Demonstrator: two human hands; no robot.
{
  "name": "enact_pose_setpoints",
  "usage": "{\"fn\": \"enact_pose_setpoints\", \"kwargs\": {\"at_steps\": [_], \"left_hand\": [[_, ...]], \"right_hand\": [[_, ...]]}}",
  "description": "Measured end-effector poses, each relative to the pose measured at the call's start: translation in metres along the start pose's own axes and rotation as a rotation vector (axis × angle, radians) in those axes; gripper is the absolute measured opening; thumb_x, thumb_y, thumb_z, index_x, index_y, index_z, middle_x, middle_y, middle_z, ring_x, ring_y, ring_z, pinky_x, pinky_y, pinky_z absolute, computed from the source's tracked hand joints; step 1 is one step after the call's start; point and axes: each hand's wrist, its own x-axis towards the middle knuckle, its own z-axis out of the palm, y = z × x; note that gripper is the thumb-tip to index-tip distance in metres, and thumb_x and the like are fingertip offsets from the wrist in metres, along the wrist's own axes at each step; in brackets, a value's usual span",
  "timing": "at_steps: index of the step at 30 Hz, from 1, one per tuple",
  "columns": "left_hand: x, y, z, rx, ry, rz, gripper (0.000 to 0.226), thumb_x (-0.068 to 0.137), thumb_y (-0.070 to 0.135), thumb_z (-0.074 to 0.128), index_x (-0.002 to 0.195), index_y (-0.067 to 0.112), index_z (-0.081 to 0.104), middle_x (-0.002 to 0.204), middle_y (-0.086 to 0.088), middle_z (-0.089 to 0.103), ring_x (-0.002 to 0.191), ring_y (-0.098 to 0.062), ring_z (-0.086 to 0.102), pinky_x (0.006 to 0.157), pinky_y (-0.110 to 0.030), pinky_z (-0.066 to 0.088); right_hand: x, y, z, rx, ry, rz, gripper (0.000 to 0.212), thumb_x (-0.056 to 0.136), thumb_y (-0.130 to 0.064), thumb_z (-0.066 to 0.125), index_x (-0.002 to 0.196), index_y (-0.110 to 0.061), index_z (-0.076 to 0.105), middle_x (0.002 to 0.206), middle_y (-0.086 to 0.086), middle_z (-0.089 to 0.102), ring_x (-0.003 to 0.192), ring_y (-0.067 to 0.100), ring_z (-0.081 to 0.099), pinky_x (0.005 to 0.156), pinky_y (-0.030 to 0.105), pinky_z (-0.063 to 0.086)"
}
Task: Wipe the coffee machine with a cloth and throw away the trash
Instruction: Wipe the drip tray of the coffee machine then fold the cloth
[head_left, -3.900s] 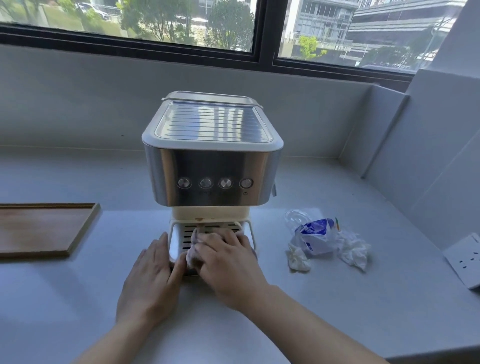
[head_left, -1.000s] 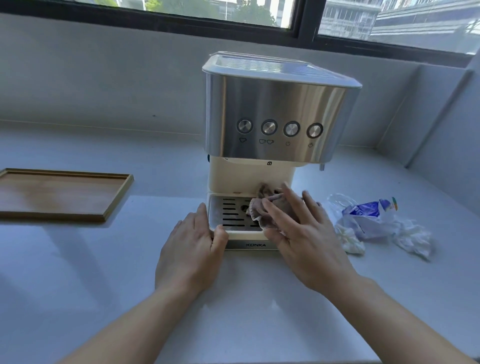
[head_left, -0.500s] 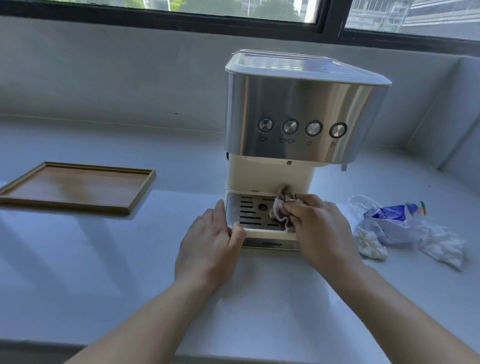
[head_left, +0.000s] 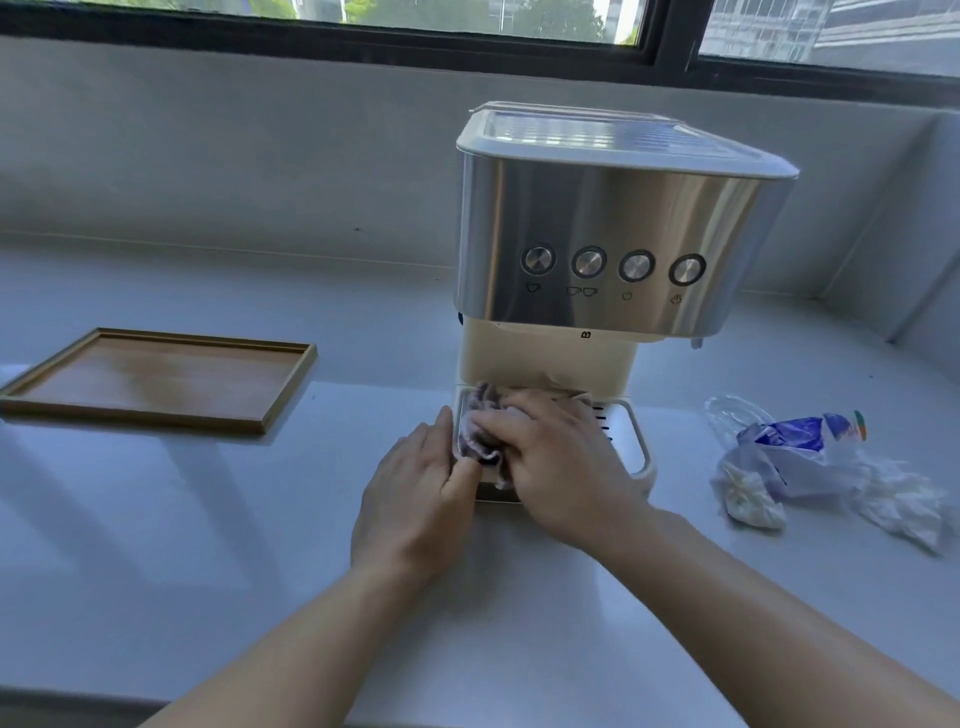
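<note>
As the flat left hand (head_left: 415, 499) touches the drip tray (head_left: 631, 441), the right hand (head_left: 561, 467) grips the cloth (head_left: 475, 415) on it

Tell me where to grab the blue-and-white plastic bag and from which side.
Pinch the plastic bag at its bunched blue-printed top, coming from above. It lies slumped on the counter, crumpled tissues against its near edge, so a low approach would likely snag those.

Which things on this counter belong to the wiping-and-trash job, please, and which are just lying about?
Job: coffee machine; cloth, gripped by the right hand; left hand at the drip tray; plastic bag and crumpled tissues, the trash.
Lying about: wooden tray.
</note>
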Motion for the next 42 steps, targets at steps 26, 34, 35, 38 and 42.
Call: {"fn": "enact_pose_setpoints", "kwargs": {"at_steps": [26,34,35,38,42], "left_hand": [[-0.002,0.003,-0.007,-0.068,-0.005,0.02,0.026,0.066,0.05,0.031,0.085,0.035,0.042,0.081,0.01,0.052,0.086,-0.01,0.048,0.062,-0.032,0.034],[0.0,-0.002,0.002,0.04,0.024,0.015,0.059,0.087,0.068,0.015,0.124,0.035,0.047,0.103,0.015,0.057,0.105,-0.011,0.05,0.078,-0.033,0.04],[0.001,-0.002,0.003,0.062,0.023,0.011,0.061,0.089,0.067,0.016,0.128,0.032,0.045,0.106,0.014,0.056,0.108,-0.011,0.049,0.079,-0.034,0.041],[0.0,-0.004,0.005,0.083,0.016,-0.003,0.059,0.091,0.062,0.02,0.133,0.027,0.043,0.106,0.012,0.054,0.11,-0.013,0.048,0.084,-0.035,0.043],[0.0,-0.002,0.005,0.072,0.03,-0.007,0.063,0.088,0.06,0.019,0.135,0.025,0.043,0.103,0.012,0.053,0.107,-0.013,0.048,0.085,-0.034,0.042]], "right_hand": [[0.004,0.01,0.006,0.047,0.162,0.021,0.019,0.088,-0.024,0.065,0.105,-0.025,0.072,0.113,-0.008,0.063,0.106,0.02,0.056,0.088,0.036,0.044],[0.043,0.004,0.006,-0.265,0.055,0.093,0.03,0.094,-0.049,0.039,0.108,-0.041,0.064,0.107,-0.008,0.055,0.114,0.023,0.043,0.075,0.036,0.033],[0.044,0.005,0.006,-0.276,0.041,0.113,0.03,0.093,-0.049,0.04,0.105,-0.04,0.066,0.108,-0.006,0.054,0.114,0.025,0.043,0.075,0.037,0.032],[0.027,0.025,-0.003,-0.288,0.069,0.219,0.03,0.089,-0.048,0.043,0.098,-0.035,0.069,0.107,0.002,0.053,0.106,0.029,0.046,0.072,0.036,0.037],[0.001,0.052,-0.016,-0.4,0.147,0.347,0.034,0.092,-0.044,0.044,0.095,-0.024,0.071,0.099,0.004,0.056,0.096,0.03,0.045,0.07,0.037,0.044]]}}
